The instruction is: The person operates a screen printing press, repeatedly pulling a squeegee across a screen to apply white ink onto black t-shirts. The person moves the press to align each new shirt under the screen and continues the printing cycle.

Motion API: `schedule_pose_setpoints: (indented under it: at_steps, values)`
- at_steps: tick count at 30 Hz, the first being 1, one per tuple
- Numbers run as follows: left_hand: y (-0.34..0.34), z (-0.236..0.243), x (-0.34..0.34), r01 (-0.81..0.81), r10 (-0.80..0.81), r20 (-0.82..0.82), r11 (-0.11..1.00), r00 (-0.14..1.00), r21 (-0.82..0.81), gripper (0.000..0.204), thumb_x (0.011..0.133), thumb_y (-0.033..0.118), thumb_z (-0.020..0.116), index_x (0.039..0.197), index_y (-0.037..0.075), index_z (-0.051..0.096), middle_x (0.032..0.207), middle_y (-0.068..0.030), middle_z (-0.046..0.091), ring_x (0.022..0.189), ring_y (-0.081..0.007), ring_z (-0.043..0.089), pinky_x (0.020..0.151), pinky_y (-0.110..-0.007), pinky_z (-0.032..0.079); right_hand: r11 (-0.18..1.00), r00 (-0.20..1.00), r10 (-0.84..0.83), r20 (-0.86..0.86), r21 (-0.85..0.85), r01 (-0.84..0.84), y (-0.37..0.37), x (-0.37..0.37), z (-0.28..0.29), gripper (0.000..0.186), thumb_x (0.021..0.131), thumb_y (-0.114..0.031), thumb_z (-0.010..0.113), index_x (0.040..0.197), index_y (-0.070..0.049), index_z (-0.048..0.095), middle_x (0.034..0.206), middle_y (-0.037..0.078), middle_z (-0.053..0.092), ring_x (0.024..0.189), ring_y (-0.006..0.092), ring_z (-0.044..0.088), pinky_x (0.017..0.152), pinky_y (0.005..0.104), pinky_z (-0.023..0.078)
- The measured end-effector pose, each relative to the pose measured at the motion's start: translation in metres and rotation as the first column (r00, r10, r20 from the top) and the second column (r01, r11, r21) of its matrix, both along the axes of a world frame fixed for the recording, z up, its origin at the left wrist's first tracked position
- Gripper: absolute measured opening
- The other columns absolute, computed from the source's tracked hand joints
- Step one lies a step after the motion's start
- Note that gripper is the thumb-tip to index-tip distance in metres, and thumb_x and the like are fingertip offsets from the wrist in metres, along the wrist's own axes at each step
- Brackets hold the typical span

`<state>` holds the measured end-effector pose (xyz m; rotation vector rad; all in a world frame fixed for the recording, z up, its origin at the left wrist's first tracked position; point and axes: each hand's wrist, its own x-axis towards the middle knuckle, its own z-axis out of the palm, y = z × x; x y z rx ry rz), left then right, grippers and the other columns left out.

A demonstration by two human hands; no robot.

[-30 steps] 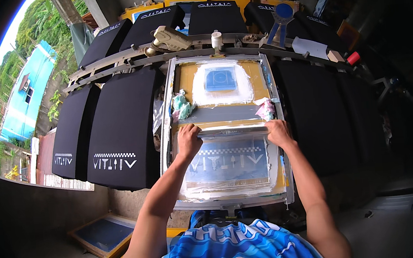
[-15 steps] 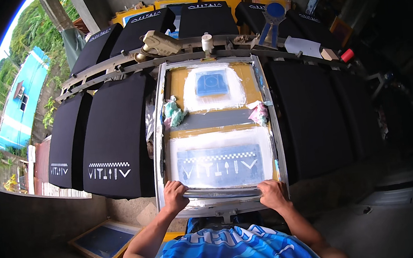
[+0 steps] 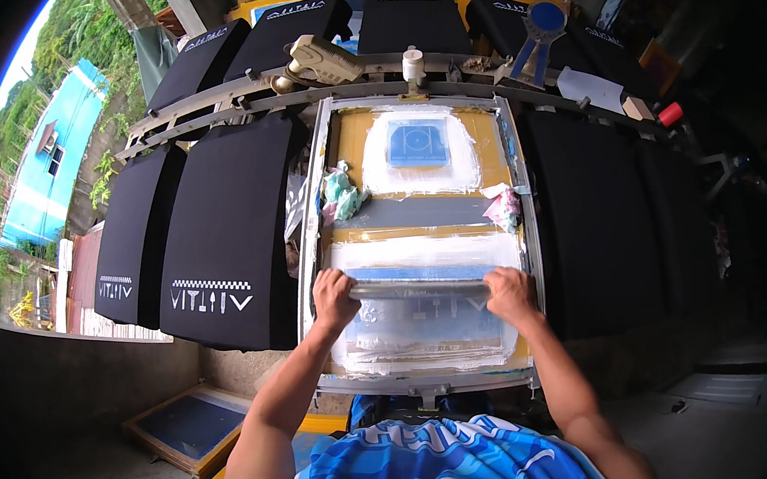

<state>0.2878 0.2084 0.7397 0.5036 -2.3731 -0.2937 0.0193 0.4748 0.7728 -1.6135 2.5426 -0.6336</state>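
A screen-printing frame [image 3: 312, 227] with pale metal rails lies in front of me. Both hands are closed on a long squeegee [image 3: 420, 287] that spans its lower half crosswise. My left hand [image 3: 336, 300] grips the left end, and my right hand [image 3: 509, 292] the right end. White ink covers the mesh around the squeegee. Nearer to me, the lower blue stencil [image 3: 426, 313] shows faintly; the squeegee hides part of its design. Farther up sits a smaller blue stencil [image 3: 417, 143]. A greenish crumpled rag [image 3: 343, 195] and a pink one [image 3: 501, 208] rest at the frame's sides.
Black shirts [image 3: 226, 208] on boards flank the frame, some with white prints. Behind it runs a metal rail [image 3: 234, 97] bearing a tan gun-shaped tool [image 3: 324, 59], a white jar [image 3: 413, 65] and a blue round-headed object [image 3: 548, 17]. A wood-framed screen [image 3: 190, 430] lies on the floor, lower left.
Both hands have pushed the squeegee away from me, from the near edge of the frame onto the lower stencil. White ink now smears the mesh behind it. My view has shifted slightly.
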Motion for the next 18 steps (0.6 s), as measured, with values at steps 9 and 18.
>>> schedule_pose_setpoints:
  at_steps: [9,18]
  values:
    - [0.066,0.011,0.076,0.084,-0.096,0.108,0.991,0.990,0.105,0.024,0.053,0.002,0.070,0.073,0.010,0.061,0.073,-0.0055,0.054,0.070,-0.0269,0.055,0.065,-0.040,0.040,0.994,0.988,0.107,0.109,-0.009,-0.107,0.065,0.056,0.020,0.007,0.067,-0.003,0.065,0.074,-0.005,0.066,0.077,0.013,0.068,0.077,0.0366,0.068,0.066,0.0478,0.054]
    - [-0.046,0.008,-0.040,-0.025,0.025,-0.002,0.999,1.000,-0.022,0.020,0.060,-0.002,0.067,0.076,0.007,0.060,0.077,-0.0090,0.057,0.079,-0.0321,0.059,0.072,-0.043,0.044,0.999,1.000,0.008,0.012,-0.031,-0.008,-0.055,-0.041,0.006,0.010,0.074,0.002,0.058,0.074,-0.003,0.067,0.078,0.018,0.067,0.077,0.0418,0.067,0.069,0.0501,0.053]
